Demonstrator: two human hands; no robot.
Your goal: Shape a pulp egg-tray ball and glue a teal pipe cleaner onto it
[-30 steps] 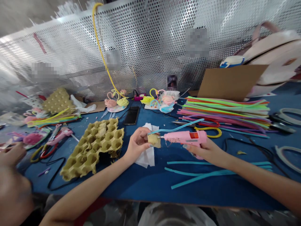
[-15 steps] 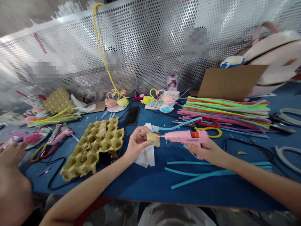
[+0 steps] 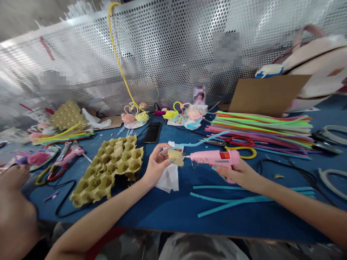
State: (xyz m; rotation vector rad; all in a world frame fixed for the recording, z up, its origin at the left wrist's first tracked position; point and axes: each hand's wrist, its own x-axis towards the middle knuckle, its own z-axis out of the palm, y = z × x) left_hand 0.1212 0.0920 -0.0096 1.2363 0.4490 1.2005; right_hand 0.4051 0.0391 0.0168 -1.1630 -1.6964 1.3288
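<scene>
My left hand (image 3: 158,164) is closed on a small yellowish egg-carton piece (image 3: 176,157). A light-blue pipe cleaner (image 3: 199,143) extends from the top of that piece up to the right. In my right hand (image 3: 235,171) is a pink glue gun (image 3: 214,157), gripped by its handle, with the nozzle pointing left at the right side of the carton piece. Whether the nozzle touches the piece is too small to tell. A white tissue (image 3: 170,178) lies under my left hand. Several blue pipe cleaners (image 3: 233,200) rest on the blue table below the glue gun.
An egg tray (image 3: 108,169) and a phone (image 3: 152,133) lie left of my hands. Scissors (image 3: 241,143), a colourful pipe-cleaner bundle (image 3: 262,130) and cardboard (image 3: 268,94) are at the right. Another person's hand (image 3: 13,177) is at the left edge, near a second glue gun (image 3: 71,155).
The carton piece has turned slightly in my left hand and moved a little left. The attached blue pipe cleaner has tilted, its free end slightly lower. My right hand has barely moved.
</scene>
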